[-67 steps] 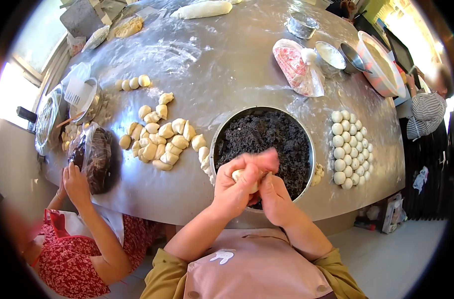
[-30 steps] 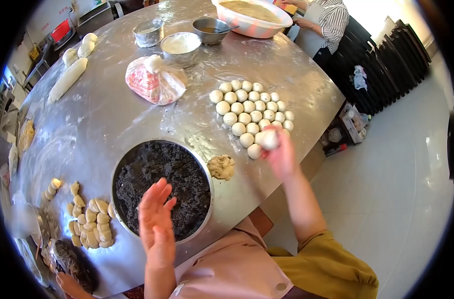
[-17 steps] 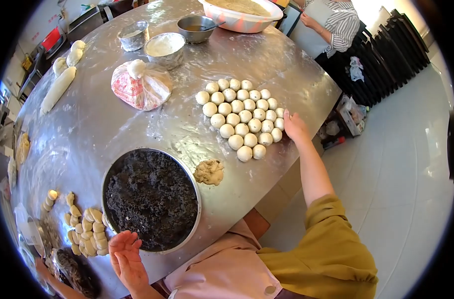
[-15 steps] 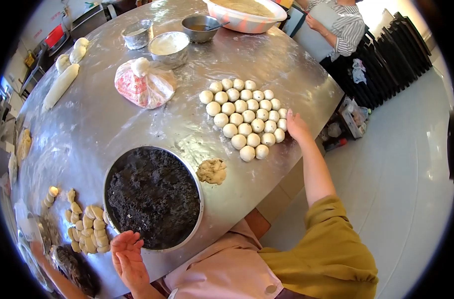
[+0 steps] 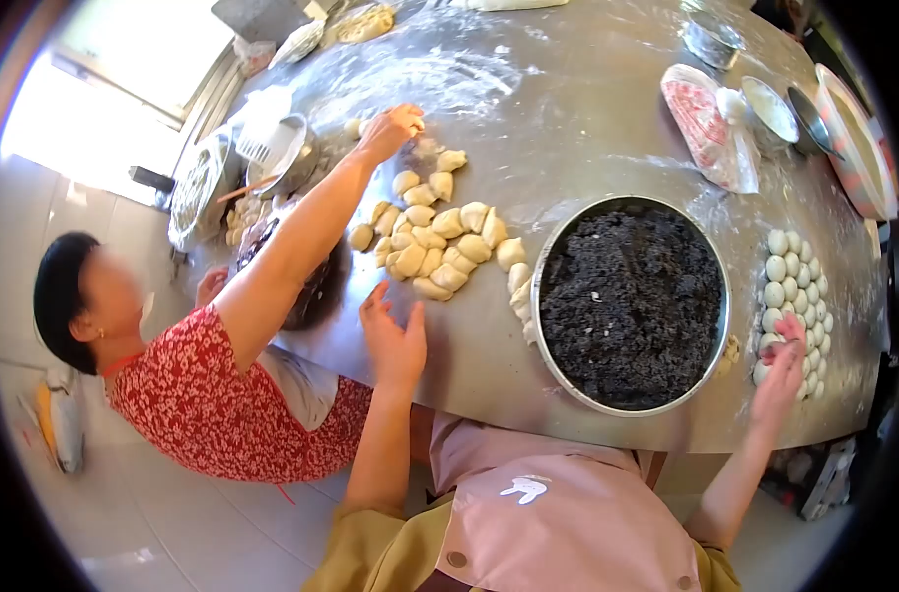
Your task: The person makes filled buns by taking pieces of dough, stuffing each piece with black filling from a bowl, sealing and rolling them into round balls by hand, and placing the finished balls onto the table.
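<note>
My left hand [image 5: 395,340] is open, fingers spread, just above the table in front of a cluster of cut dough pieces [image 5: 431,247]. It holds nothing. My right hand [image 5: 780,380] reaches to the near left side of the rows of round white dough balls [image 5: 794,281]; its fingers look stretched out and apart, with nothing visible in them. Between my hands stands a round metal bowl [image 5: 627,408] full of dark crumbly filling [image 5: 632,301]. A small yellowish dough lump [image 5: 730,353] lies between the bowl and my right hand.
At my left a co-worker [image 5: 222,395] in a red patterned top stretches an arm across, their hand [image 5: 395,133] near small dough pieces. A plastic bag [image 5: 711,128], a bowl of flour [image 5: 770,111] and a large basin [image 5: 854,148] stand at far right on the metal table [image 5: 587,109].
The view has swung left, bringing the co-worker into sight. My left hand has moved away from the bowl toward the cut dough pieces. My right hand has shifted to the balls' near left side.
</note>
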Demonstrator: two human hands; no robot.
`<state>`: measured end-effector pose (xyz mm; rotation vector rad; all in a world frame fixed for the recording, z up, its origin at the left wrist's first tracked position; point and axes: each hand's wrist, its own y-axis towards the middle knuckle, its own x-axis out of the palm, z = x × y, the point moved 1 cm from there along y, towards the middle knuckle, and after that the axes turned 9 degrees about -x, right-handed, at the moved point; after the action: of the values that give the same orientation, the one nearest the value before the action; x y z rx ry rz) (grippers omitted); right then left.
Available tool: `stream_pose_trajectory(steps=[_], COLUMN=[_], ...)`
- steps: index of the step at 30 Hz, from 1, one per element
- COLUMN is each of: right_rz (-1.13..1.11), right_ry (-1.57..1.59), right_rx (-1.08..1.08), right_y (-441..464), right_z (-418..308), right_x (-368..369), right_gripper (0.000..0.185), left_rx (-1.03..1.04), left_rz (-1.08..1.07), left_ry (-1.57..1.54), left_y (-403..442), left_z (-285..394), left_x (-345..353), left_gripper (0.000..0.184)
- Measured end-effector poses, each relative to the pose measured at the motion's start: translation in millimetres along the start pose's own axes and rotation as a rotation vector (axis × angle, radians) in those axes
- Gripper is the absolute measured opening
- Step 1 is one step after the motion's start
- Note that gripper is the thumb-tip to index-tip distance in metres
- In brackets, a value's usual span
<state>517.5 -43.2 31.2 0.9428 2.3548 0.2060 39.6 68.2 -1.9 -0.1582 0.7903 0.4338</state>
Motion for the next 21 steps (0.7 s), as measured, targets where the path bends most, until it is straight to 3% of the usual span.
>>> stream_pose_trajectory(steps=[3, 8, 11, 12, 15, 16, 21], right_rz=[-0.151, -0.191, -0.195, -0.195, -0.190, -0.195, -0.245], right_ry=[0.132, 0.164, 0.172, 0.170, 0.195, 0.192, 0.193], right_rx=[-0.134, -0.202, -0.110, -0.081, -0.012, -0.021, -0.083], right_y=[-6.3, -12.3, -14.2, -15.3, -17.0, -17.4, -17.9], right_z=[-43.4, -53.0, -49.0, -49.7, -52.0, -54.8, -67.2], right_x=[42.9, 65.3, 63.3, 63.5, 69.4, 72.5, 89.1], right_gripper=[0.034, 0.033, 0.033, 0.033, 0.028, 0.028, 0.025], left_rx=[0.078, -0.078, 0.073, 0.138, -0.179, -0.188, -0.230], left_rz=[-0.005, 0.054, -0.081, 0.000, -0.130, -0.073, -0.173], left_ry=[0.069, -0.096, 0.044, 0.055, -0.128, -0.264, -0.078], left_y=[10.8, 49.8, 71.6, 74.3, 73.9, 74.0, 94.7], left_z=[-10.4, -8.8, -17.2, -18.6, -21.2, -26.0, -26.6], left_x=[8.7, 11.6, 12.1, 14.4, 15.1, 19.8, 3.5], left_gripper=[0.054, 0.050, 0.046, 0.048, 0.053, 0.054, 0.047])
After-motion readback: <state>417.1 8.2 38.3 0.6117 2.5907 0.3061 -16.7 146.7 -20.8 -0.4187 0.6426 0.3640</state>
